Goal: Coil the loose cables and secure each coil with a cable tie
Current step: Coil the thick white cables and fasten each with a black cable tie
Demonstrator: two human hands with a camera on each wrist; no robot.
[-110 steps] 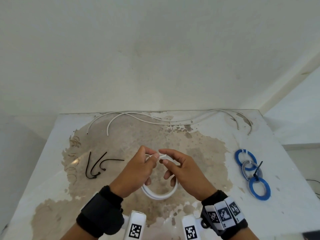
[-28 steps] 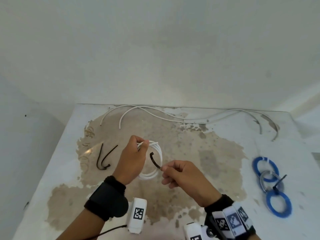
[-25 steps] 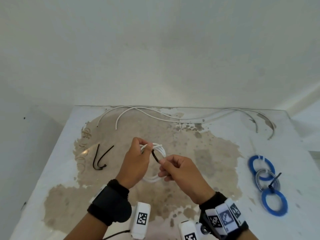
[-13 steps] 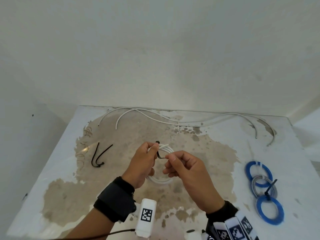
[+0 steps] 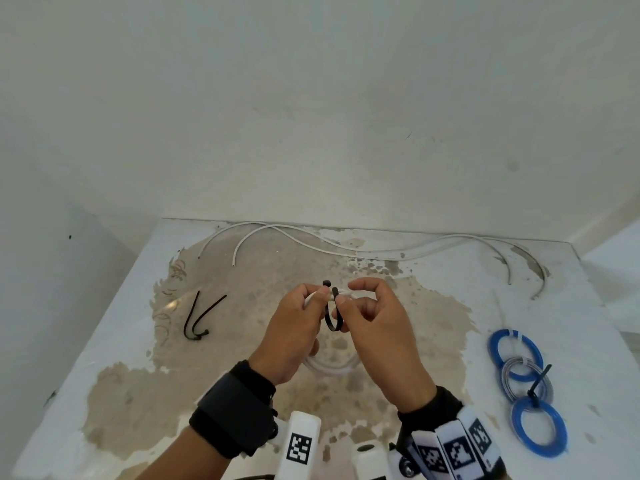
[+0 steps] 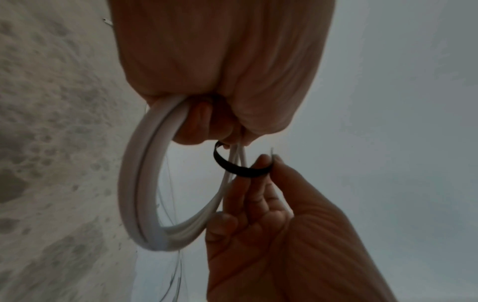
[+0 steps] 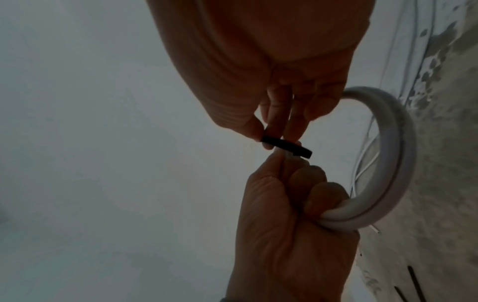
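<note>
My left hand (image 5: 320, 295) grips a white cable coil (image 6: 134, 194) at its top, and the coil hangs below both hands (image 5: 329, 370). A black cable tie (image 5: 331, 318) loops under the coil's strands. Its head sticks up by my left thumb. My right hand (image 5: 341, 301) pinches the tie's tail between thumb and forefinger, right beside the head. The right wrist view shows the black cable tie (image 7: 284, 147) crossing the white cable coil (image 7: 388, 163). Both hands are above the stained table (image 5: 138, 393).
Two long loose white cables (image 5: 346, 249) lie along the table's back edge by the wall. Two spare black ties (image 5: 201, 317) lie at the left. At the right sit two blue coils (image 5: 538, 427) and a grey coil (image 5: 526, 379), tied.
My right hand took a black tie from the table, passed it round the coil's strands, and has brought its tail up beside the head. My left hand kept hold of the coil.
</note>
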